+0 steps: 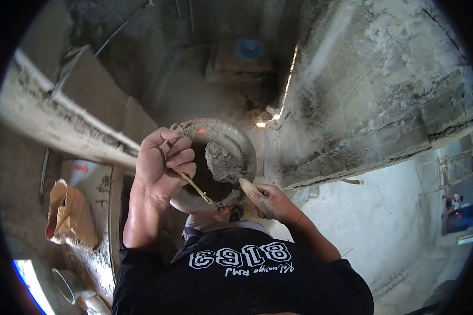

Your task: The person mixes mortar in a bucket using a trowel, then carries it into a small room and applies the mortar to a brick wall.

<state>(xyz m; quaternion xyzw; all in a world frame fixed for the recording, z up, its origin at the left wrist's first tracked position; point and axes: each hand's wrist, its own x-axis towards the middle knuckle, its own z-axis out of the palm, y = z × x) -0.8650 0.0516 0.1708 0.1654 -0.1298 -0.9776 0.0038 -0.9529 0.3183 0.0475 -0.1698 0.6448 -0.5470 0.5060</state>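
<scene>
My left hand (168, 157) is closed around the yellowish handle (195, 188) of a round bucket (245, 140), its rim smeared with grey mortar. The handle crosses the bucket's near left side. At the right rim, my right hand (272, 203) grips the pale wooden handle of a trowel (250, 189). A lump of wet grey mortar (223, 161) lies over the bucket's opening, at the trowel's end, and hides the blade. The inside of the bucket is dark, so the mortar level cannot be made out.
Rough plastered wall (368, 115) stands at the right, and a ledge (68, 115) runs along the left. A torn brown paper bag (73, 218) is at the lower left. Farther off are a blue basin (248, 49), bamboo scaffolding (449, 165) and another person (451, 202).
</scene>
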